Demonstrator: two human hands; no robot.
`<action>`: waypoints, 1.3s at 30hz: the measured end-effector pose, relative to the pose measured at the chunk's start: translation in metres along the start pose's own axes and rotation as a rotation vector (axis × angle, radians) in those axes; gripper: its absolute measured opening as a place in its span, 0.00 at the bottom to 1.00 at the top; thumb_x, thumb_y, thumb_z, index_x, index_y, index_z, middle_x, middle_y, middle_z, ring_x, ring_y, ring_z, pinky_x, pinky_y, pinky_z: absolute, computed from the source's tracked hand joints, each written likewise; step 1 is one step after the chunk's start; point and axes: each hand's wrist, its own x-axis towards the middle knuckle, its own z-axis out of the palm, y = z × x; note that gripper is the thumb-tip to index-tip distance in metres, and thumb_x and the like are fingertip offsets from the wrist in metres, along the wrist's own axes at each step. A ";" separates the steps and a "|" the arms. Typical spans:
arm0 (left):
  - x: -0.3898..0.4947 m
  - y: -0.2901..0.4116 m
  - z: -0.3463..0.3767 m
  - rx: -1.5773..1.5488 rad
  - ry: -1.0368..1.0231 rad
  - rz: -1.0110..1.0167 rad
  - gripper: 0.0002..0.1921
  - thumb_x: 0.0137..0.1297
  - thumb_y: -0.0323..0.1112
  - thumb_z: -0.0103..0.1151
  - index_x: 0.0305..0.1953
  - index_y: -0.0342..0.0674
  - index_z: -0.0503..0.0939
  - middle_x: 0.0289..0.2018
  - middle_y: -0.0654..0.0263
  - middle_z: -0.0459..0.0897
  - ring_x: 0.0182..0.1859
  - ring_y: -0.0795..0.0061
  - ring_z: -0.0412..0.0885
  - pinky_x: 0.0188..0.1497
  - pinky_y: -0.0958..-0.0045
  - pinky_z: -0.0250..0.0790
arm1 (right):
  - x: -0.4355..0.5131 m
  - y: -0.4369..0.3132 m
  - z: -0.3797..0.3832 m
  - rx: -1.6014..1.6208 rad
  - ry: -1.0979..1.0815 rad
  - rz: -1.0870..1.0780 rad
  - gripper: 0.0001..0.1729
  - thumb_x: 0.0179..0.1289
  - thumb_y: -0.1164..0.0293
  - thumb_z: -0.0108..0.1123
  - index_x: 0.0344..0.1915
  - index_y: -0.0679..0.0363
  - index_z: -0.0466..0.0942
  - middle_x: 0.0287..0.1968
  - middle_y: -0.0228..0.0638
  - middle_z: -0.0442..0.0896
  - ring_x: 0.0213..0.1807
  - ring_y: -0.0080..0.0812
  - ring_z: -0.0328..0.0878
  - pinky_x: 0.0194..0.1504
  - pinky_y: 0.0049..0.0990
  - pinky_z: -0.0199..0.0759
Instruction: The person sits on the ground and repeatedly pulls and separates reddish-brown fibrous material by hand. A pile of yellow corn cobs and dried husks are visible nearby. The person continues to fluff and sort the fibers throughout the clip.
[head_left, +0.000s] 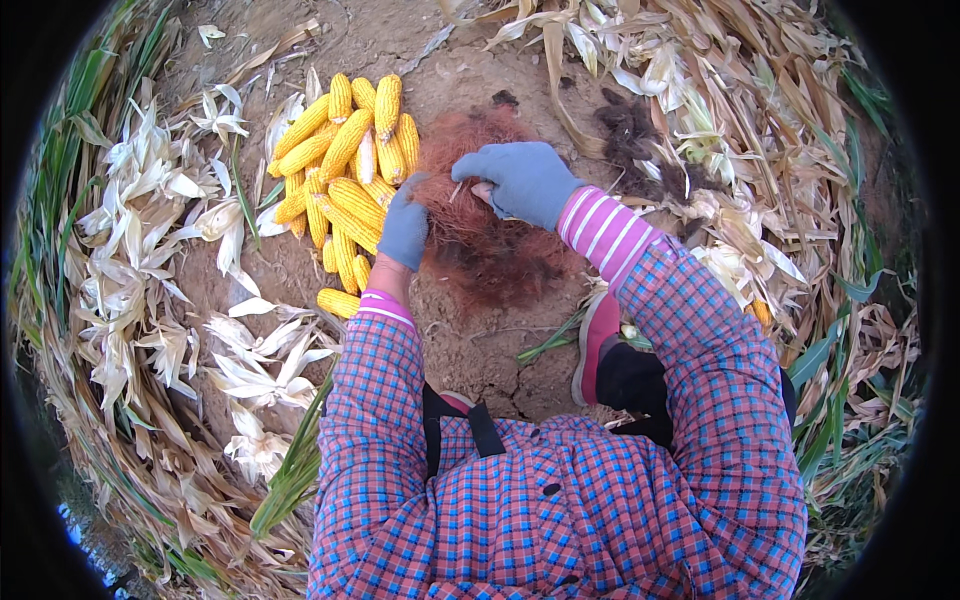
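My left hand (406, 225), in a grey-blue glove, is at the left edge of a heap of reddish-brown corn silk (480, 240), with its fingertips in the strands. Over the upper right part of the heap is my right hand (519, 182), gloved too, its bare-looking thumb tip against the curled fingers and strands of silk at them. The fibres hide how firmly either hand grips. Just left of my left hand lies a pile of husked yellow corn cobs (349, 146) on bare soil.
Pale corn husks (270, 367) are scattered at the left. Dry stalks and leaves (757, 97) bank up at the right, beside dark brown silk (630, 131). A green leaf blade (551, 343) lies by my pink shoe (596, 341).
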 end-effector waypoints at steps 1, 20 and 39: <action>-0.001 0.001 0.001 0.004 0.003 -0.013 0.13 0.69 0.29 0.46 0.53 0.34 0.74 0.46 0.63 0.79 0.48 0.75 0.77 0.53 0.74 0.70 | 0.001 0.001 0.002 -0.011 -0.050 0.036 0.13 0.59 0.66 0.62 0.45 0.46 0.79 0.36 0.34 0.81 0.40 0.42 0.80 0.42 0.38 0.74; 0.016 -0.014 -0.016 -0.141 0.301 -0.040 0.17 0.66 0.26 0.41 0.53 0.32 0.75 0.45 0.61 0.81 0.45 0.71 0.78 0.50 0.71 0.70 | -0.050 0.143 -0.039 0.916 0.051 0.736 0.11 0.67 0.63 0.59 0.40 0.59 0.77 0.32 0.24 0.80 0.29 0.17 0.73 0.30 0.18 0.66; 0.038 -0.021 -0.038 -0.443 0.304 -0.221 0.19 0.70 0.37 0.42 0.56 0.37 0.74 0.55 0.58 0.78 0.54 0.57 0.75 0.61 0.58 0.65 | -0.031 0.007 0.046 -0.064 -0.120 0.353 0.31 0.62 0.55 0.60 0.62 0.50 0.66 0.57 0.41 0.75 0.56 0.45 0.76 0.55 0.40 0.70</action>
